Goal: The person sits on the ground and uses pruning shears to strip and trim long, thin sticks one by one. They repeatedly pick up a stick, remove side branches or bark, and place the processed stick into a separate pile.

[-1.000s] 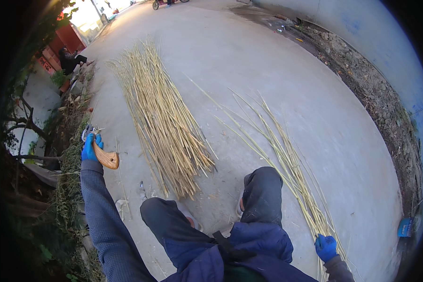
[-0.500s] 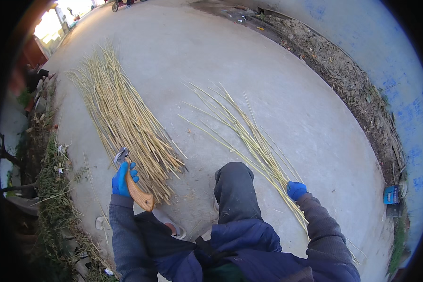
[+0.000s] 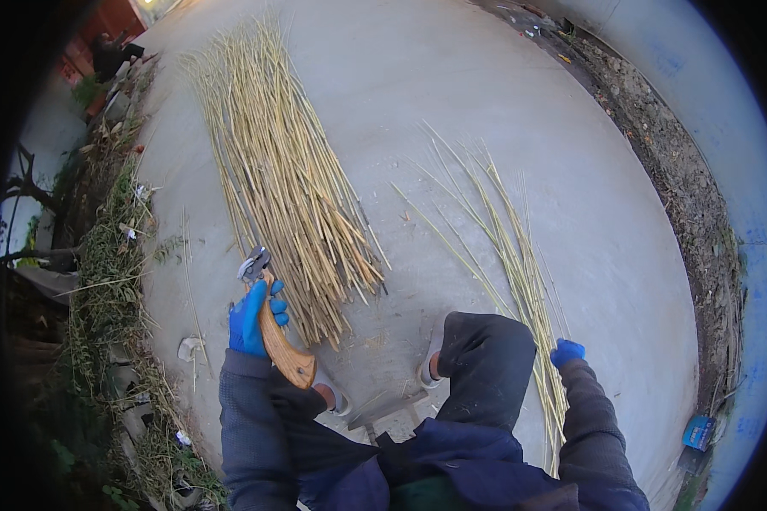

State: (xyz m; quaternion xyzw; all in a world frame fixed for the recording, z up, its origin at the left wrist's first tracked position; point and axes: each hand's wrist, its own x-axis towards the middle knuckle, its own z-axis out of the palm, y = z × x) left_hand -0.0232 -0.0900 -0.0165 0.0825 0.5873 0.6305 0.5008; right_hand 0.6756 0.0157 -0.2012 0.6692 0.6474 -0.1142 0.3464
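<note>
My left hand [image 3: 250, 322], in a blue glove, is closed around a hand tool [image 3: 283, 345] with a curved wooden handle and a small metal head at its upper end. Just beyond it lies a thick bundle of dry, straw-coloured stalks [image 3: 285, 170], butt ends toward me. At the right, a smaller bunch of greenish-yellow stalks [image 3: 520, 264] runs past my right knee. My right hand [image 3: 568, 352], also blue-gloved, is a fist at that bunch's right side. Thin stalks lead into the fist; its grip is partly hidden.
I sit low, knees apart, on concrete ground [image 3: 400, 102]. Weeds and rubble [image 3: 111, 289] line the left edge. A dirt strip [image 3: 669, 162] follows the pale wall [image 3: 724, 102] on the right, with a blue container [image 3: 698, 433] near its foot.
My view has shifted, so both bundles sit differently in it. My right fist, earlier around the greenish bunch, is now at its right side. My left hand keeps hold of the tool.
</note>
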